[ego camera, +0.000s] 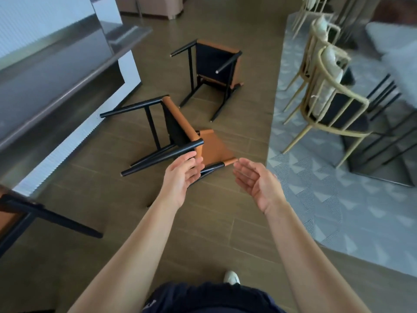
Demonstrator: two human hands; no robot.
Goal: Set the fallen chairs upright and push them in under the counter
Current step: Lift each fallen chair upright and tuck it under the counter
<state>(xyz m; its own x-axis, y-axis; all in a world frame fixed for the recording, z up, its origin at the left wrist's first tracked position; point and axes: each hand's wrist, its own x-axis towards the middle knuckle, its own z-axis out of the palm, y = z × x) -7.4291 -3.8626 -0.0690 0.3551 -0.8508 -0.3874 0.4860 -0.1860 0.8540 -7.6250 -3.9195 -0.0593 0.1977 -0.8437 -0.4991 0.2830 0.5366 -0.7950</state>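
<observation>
Arms outstretched, left hand (181, 177) and right hand (255, 181) spread, holding nothing, above fallen chair (180, 129)

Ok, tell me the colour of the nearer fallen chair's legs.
Black legs on the nearer fallen chair; head view shows it best.

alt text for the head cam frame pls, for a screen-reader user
The left hand and right hand, both open, reach toward the nearer fallen chair, which lies on its side on the floor beside the counter. A second fallen chair lies farther off. Gold-framed chairs stand on a rug at right.
</observation>
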